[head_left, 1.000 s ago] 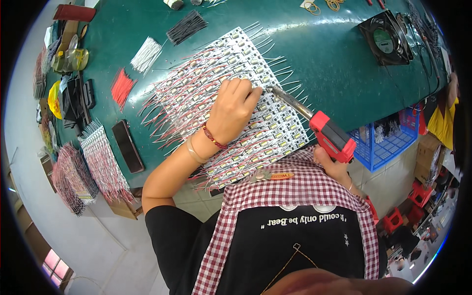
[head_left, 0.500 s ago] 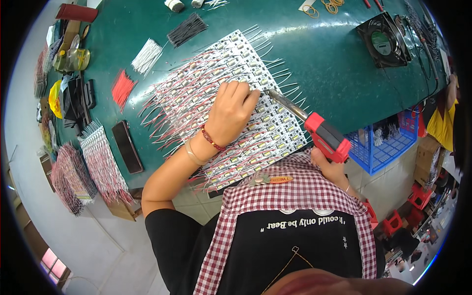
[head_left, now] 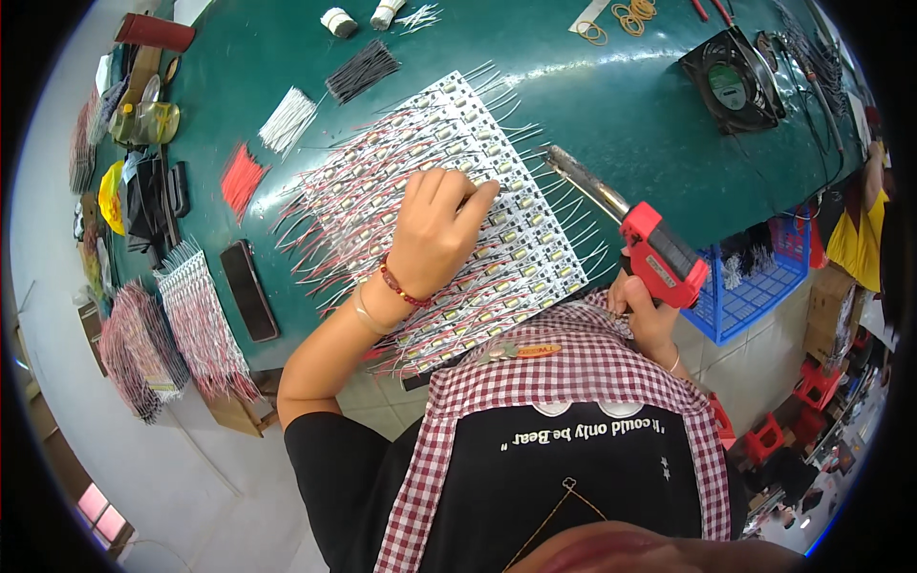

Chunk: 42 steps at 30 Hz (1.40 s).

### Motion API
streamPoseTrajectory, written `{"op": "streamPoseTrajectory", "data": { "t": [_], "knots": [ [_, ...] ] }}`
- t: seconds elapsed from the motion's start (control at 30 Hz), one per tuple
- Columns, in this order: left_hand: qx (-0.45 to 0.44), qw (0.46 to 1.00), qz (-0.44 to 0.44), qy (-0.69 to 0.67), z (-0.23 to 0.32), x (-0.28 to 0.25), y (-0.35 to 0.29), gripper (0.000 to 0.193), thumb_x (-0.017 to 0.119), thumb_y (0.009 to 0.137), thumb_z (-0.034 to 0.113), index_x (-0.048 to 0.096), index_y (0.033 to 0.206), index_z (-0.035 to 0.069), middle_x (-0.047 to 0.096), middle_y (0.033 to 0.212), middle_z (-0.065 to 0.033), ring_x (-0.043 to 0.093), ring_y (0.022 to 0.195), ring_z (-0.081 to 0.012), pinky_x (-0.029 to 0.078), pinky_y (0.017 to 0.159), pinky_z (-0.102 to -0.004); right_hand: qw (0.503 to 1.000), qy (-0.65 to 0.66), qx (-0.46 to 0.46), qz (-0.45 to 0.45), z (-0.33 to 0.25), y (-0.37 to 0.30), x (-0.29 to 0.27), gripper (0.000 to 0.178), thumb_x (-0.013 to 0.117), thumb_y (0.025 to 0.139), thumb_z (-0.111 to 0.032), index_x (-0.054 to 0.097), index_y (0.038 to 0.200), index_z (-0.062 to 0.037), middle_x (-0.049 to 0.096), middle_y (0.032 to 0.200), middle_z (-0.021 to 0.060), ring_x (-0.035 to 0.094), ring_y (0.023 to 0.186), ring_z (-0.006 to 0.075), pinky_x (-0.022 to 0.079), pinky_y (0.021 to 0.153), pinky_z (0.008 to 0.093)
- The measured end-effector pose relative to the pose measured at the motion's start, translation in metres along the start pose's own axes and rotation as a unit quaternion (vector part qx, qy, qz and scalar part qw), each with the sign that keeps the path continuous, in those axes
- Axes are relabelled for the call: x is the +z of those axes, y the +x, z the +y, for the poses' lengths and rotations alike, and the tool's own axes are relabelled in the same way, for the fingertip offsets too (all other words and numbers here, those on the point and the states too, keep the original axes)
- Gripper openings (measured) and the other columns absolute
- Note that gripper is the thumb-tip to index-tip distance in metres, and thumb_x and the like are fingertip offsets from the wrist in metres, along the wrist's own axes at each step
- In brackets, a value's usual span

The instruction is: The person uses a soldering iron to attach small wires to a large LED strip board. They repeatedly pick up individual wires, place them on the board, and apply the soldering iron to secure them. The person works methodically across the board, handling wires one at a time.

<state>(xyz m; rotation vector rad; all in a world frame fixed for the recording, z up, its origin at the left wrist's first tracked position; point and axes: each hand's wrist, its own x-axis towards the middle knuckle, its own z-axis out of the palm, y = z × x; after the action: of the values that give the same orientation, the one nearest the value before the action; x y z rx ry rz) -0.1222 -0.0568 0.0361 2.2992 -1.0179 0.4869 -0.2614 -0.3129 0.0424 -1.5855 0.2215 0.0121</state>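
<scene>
A panel of small white circuit boards [head_left: 549, 263] lies slanted on the green table, bristling with red and white wires along its rows and edges. Over its middle, my left hand [head_left: 435, 229] is closed, thumb and fingers pressed together; whatever they pinch is hidden. My right hand [head_left: 650, 320] grips the handle of a red and black soldering gun [head_left: 664, 253] at the panel's right side. The gun's metal barrel points up and left, its tip apart from the boards, over the wire ends at the panel's right edge.
Red wires [head_left: 244, 181], white wires [head_left: 288, 121] and black wires [head_left: 363, 72] lie in piles beyond the panel. A phone [head_left: 250, 289] and a wired panel [head_left: 203, 315] sit left. A fan [head_left: 731, 86] stands far right, above a blue crate [head_left: 731, 320].
The soldering gun's tip has moved off the boards, with my right hand shifting right. My left hand has drawn slightly down and left, still closed.
</scene>
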Motion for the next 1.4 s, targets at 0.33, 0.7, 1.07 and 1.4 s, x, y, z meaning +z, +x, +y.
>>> {"op": "streamPoseTrajectory", "data": {
  "t": [0.33, 0.7, 1.07, 1.4],
  "knots": [
    [-0.442, 0.648, -0.043, -0.619, 0.038, -0.020, 0.039, 0.012, 0.065, 0.090, 0.017, 0.061, 0.090, 0.005, 0.057, 0.078, 0.0003, 0.050, 0.070, -0.0110, 0.041, 0.066, -0.0260, 0.983, 0.174, -0.022, 0.056, -0.052, 0.040, 0.019, 0.042, 0.061, 0.085, 0.002, 0.045, 0.123, 0.0055, 0.056, 0.076, 0.0083, 0.057, 0.061, 0.0135, 0.049, 0.058, 0.0278],
    [-0.463, 0.553, -0.080, -0.688, 0.074, -0.009, 0.066, 0.017, 0.059, 0.094, 0.022, 0.056, 0.089, 0.007, 0.056, 0.077, 0.0004, 0.051, 0.073, -0.0096, 0.040, 0.070, -0.0241, 0.997, 0.037, -0.058, 0.024, -0.081, 0.072, 0.022, 0.040, 0.067, 0.082, -0.001, 0.049, 0.118, 0.0031, 0.062, 0.086, 0.0087, 0.059, 0.068, 0.0114, 0.047, 0.055, 0.0219],
    [-0.444, 0.578, -0.096, -0.678, 0.083, 0.000, 0.064, 0.015, 0.061, 0.092, 0.018, 0.060, 0.093, 0.003, 0.057, 0.081, -0.0005, 0.049, 0.076, -0.0090, 0.039, 0.072, -0.0237, 0.992, -0.020, -0.110, 0.059, -0.079, 0.074, 0.032, 0.016, 0.073, 0.080, -0.012, 0.064, 0.086, -0.0020, 0.061, 0.072, -0.0015, 0.054, 0.061, 0.0070, 0.043, 0.055, 0.0241],
    [-0.435, 0.553, -0.090, -0.705, 0.079, 0.001, 0.062, 0.014, 0.061, 0.092, 0.019, 0.059, 0.089, 0.006, 0.058, 0.080, 0.0007, 0.052, 0.076, -0.0094, 0.040, 0.073, -0.0245, 0.985, -0.064, -0.139, 0.082, -0.072, 0.078, 0.032, 0.016, 0.074, 0.078, -0.012, 0.064, 0.084, -0.0018, 0.062, 0.071, -0.0008, 0.056, 0.061, 0.0079, 0.044, 0.055, 0.0244]
  ]
}}
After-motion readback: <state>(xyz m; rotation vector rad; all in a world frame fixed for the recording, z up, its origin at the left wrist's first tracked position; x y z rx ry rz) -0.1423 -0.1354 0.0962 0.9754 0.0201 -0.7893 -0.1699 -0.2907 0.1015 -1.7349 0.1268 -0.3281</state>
